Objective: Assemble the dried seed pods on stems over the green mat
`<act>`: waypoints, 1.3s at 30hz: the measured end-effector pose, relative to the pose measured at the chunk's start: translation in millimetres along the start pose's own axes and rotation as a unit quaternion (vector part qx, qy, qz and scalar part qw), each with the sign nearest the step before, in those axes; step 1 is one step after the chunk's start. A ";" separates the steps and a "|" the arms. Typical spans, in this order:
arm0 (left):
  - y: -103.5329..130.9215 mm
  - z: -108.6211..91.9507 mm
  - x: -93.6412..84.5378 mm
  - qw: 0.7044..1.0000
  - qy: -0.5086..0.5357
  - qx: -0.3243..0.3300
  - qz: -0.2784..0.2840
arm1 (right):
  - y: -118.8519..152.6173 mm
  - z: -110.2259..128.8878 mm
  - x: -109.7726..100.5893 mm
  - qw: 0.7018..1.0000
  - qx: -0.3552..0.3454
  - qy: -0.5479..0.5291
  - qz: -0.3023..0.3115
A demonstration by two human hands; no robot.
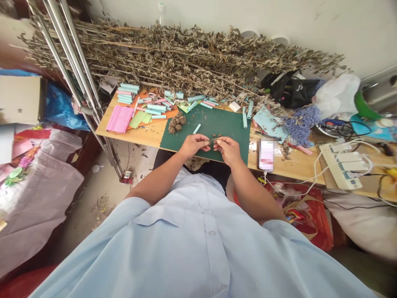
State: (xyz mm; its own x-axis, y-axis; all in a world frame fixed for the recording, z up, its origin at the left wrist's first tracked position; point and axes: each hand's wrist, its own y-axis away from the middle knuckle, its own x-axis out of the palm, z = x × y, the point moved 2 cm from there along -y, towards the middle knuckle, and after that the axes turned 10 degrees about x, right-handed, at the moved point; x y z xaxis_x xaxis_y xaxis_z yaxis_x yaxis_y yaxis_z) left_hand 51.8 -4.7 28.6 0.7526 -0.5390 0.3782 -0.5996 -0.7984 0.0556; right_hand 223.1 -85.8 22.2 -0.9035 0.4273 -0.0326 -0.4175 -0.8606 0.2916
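Observation:
Over the front part of a green mat (204,120), my left hand (196,145) and my right hand (228,150) face each other, fingertips pinched. Between them is a small brown bit of dried plant (212,141), which both hands seem to hold; its exact shape is too small to tell. Brown crumbs (217,135) lie on the mat just beyond my right fingertips. Left of the hands sits a clump of brown dried balls (177,123). A light-blue paper roll (197,128) lies alone on the mat, nearer my left hand.
Dried leafy stalks (173,58) are heaped along the wall. Paper rolls (156,108) and pink paper (119,118) lie on the left. At right are a phone (266,155), purple yarn (300,124) and a power strip (341,165) with cables. Metal poles (74,62) stand left of the table.

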 end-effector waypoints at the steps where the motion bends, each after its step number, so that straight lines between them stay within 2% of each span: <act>1: 0.2 -0.5 0.4 1.000 -0.002 0.001 0.000 | -3.1 2.0 -7.2 1.000 -0.008 0.011 -0.018; 4: 0.5 -1.3 1.6 1.000 -0.006 0.002 0.009 | -15.0 12.1 -34.4 0.989 -0.042 0.108 -0.097; 6: 0.3 -1.0 1.7 1.000 -0.008 0.003 0.012 | -22.2 21.4 -48.6 0.956 -0.094 0.250 -0.123; 8: -0.1 -0.5 1.4 1.000 -0.011 0.003 0.011 | -26.8 28.9 -53.9 0.901 -0.158 0.392 -0.097; 10: -0.3 -0.1 1.2 1.000 -0.013 0.004 0.013 | -29.0 32.0 -52.8 0.849 -0.191 0.489 -0.051; 12: -0.3 -0.1 1.1 1.000 -0.014 0.006 0.016 | -29.8 32.2 -50.2 0.822 -0.192 0.536 -0.022; 13: -0.2 -0.1 1.1 1.000 -0.014 0.007 0.017 | -29.9 32.0 -49.4 0.818 -0.191 0.543 -0.017; 15: 0.0 -0.4 1.2 1.000 -0.012 0.008 0.019 | -30.0 32.0 -50.4 0.827 -0.190 0.528 -0.017; 17: 0.1 -0.5 1.3 1.000 -0.013 0.008 0.020 | -29.9 32.6 -54.9 0.850 -0.182 0.493 -0.024; 20: -0.2 -0.5 1.2 1.000 -0.018 0.005 0.022 | -28.5 34.4 -64.1 0.886 -0.156 0.433 -0.055; 22: -0.4 -0.4 1.0 0.999 -0.021 0.006 0.023 | -25.6 35.7 -67.5 0.900 -0.142 0.405 -0.081; 25: -1.1 0.0 1.0 0.999 -0.024 0.010 0.020 | -17.5 36.7 -63.7 0.908 -0.137 0.379 -0.117; 27: -1.7 0.7 1.7 0.999 -0.024 0.008 0.020 | -10.0 36.4 -54.7 0.920 -0.136 0.347 -0.120; 32: -2.3 1.7 3.2 1.000 -0.008 0.015 0.019 | 10.3 36.9 -20.0 0.953 -0.146 0.267 -0.016; 36: -2.0 1.4 2.1 0.999 -0.010 0.015 0.044 | 16.0 42.4 -3.6 0.952 -0.158 0.258 0.057; 39: -2.0 0.3 0.2 0.998 -0.011 0.011 0.064 | 13.6 45.9 -2.7 0.943 -0.162 0.280 0.075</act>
State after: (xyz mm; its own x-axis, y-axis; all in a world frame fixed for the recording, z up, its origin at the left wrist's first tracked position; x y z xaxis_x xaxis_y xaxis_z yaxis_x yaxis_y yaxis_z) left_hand 53.3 -3.2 28.3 0.6767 -0.6422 0.3601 -0.6850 -0.7285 -0.0121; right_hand 224.3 -85.9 70.1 -0.8267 0.1591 -0.5397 -0.2066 -0.9780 0.0281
